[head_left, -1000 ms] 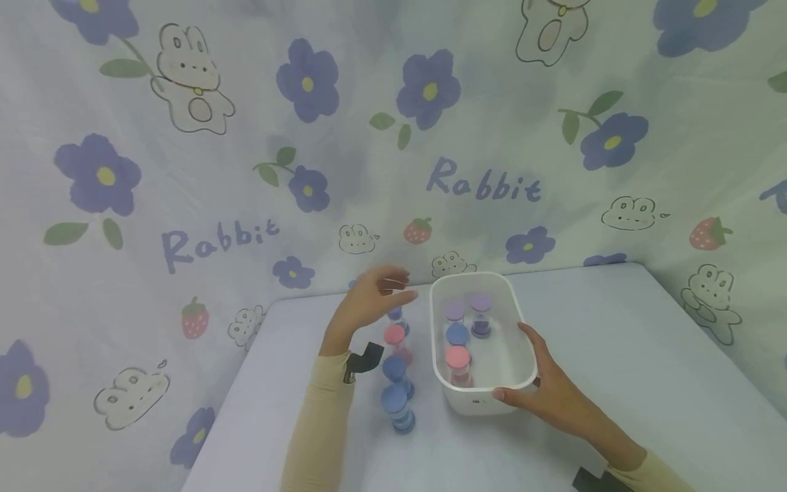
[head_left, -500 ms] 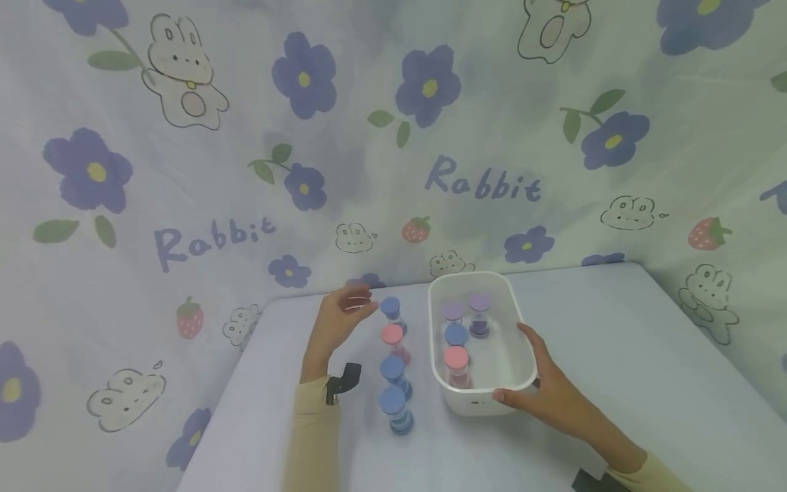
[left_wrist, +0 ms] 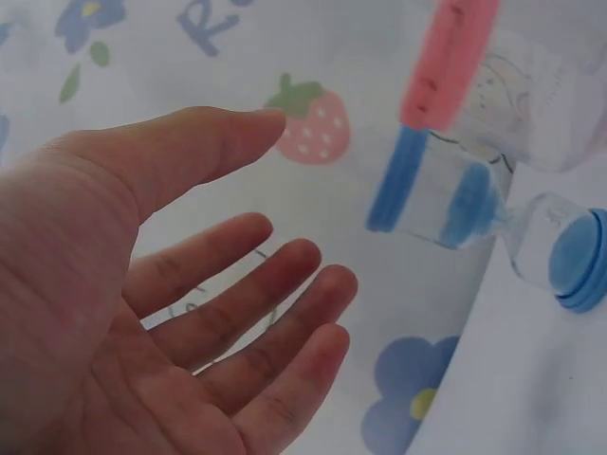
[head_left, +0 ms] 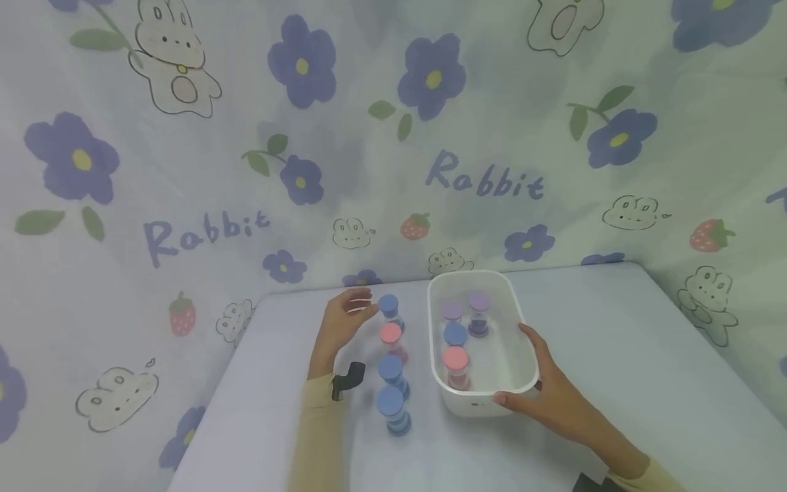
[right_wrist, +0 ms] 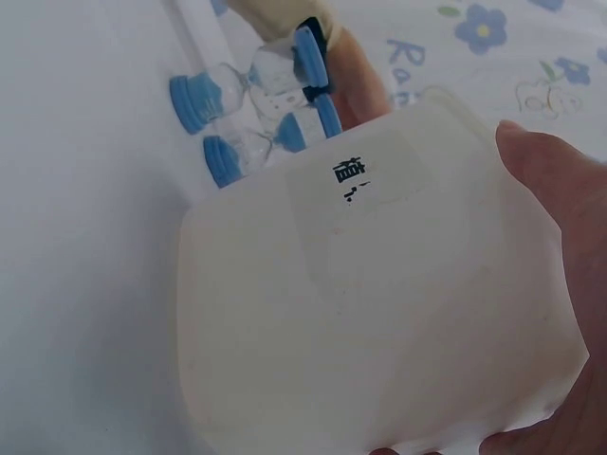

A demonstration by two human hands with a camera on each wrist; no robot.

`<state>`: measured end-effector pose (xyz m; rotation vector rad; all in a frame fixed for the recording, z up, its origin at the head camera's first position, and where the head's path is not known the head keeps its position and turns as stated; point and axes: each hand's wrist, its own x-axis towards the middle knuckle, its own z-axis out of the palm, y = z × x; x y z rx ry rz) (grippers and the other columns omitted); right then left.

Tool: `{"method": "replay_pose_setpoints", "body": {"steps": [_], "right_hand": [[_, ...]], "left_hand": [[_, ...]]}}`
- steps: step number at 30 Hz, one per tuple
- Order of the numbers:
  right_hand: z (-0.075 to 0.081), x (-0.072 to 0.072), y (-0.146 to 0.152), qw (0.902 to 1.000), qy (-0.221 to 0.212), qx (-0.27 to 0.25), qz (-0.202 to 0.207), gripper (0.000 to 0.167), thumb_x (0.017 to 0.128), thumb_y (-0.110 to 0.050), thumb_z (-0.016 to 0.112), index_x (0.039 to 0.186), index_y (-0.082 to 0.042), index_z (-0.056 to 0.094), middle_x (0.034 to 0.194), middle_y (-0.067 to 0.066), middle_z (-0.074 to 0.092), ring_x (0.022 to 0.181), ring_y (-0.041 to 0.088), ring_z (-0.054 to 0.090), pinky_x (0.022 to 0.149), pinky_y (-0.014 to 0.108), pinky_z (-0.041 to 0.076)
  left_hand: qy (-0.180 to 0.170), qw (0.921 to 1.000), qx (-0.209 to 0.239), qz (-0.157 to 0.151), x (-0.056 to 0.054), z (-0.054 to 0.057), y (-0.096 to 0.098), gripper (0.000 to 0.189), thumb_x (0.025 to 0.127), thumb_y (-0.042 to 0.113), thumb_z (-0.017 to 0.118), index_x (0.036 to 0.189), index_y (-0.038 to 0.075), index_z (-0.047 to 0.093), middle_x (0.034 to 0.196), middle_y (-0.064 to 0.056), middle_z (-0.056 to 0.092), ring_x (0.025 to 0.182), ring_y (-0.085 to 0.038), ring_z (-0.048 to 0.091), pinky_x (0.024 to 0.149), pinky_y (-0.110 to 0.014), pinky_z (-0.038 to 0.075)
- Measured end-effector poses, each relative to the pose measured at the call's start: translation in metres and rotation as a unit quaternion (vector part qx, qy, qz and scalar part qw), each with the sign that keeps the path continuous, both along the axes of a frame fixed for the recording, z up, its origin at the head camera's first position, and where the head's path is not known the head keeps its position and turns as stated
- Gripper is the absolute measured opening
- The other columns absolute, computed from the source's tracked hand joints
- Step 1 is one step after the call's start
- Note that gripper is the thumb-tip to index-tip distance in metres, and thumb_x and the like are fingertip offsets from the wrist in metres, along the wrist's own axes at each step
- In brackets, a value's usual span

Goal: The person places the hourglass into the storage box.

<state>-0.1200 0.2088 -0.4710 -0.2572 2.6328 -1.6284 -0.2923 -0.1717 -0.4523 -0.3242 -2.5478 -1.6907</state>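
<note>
My left hand (head_left: 346, 322) is beside the rearmost blue hourglass (head_left: 389, 305), its fingers loosely bent with nothing between them. In the left wrist view the palm and spread fingers (left_wrist: 251, 322) are apart from that hourglass (left_wrist: 446, 194). Towards me in the same row stand a pink hourglass (head_left: 391, 335) and two more blue hourglasses (head_left: 391, 402). My right hand (head_left: 562, 396) grips the near right corner of a white plastic bin (head_left: 482, 404), thumb at the rim. Inside it stand two purple hourglasses (head_left: 479, 302), a blue one (head_left: 455, 335) and a pink one (head_left: 456, 359).
The white table (head_left: 615, 348) backs onto a hanging cloth (head_left: 363, 137) printed with flowers and rabbits. The hourglass row runs close along the bin's left side, between the bin and my left forearm (head_left: 320, 437).
My left hand has drawn back left from over the row near the bin, uncovering the rearmost blue hourglass, then stayed beside it. My right hand keeps its hold on the bin.
</note>
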Motion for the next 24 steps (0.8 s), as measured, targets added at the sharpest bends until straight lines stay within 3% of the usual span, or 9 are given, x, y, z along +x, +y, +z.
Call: {"method": "replay_pose_setpoints", "body": {"steps": [14, 24], "right_hand": [[0.003, 0.001, -0.001, 1.0000, 0.000, 0.000, 0.003, 0.117, 0.084, -0.034, 0.086, 0.165, -0.028, 0.000, 0.161, 0.025, 0.033, 0.132, 0.044, 0.053, 0.103, 0.064, 0.054], [0.002, -0.001, -0.001, 0.9999, 0.003, -0.006, 0.011, 0.117, 0.085, -0.031, 0.085, 0.165, -0.027, -0.001, 0.159, 0.025, 0.035, 0.130, 0.043, 0.054, 0.101, 0.059, 0.055]], "left_hand": [[-0.015, 0.9998, 0.011, -0.004, -0.015, -0.029, 0.008, 0.054, 0.089, 0.017, 0.082, 0.137, 0.003, 0.061, 0.136, -0.024, 0.065, 0.126, -0.039, 0.065, 0.109, -0.047, 0.055], [-0.045, 0.9989, 0.015, 0.001, -0.016, -0.037, 0.015, 0.063, 0.087, 0.021, 0.085, 0.142, 0.005, 0.058, 0.137, -0.021, 0.065, 0.127, -0.037, 0.065, 0.111, -0.050, 0.053]]}}
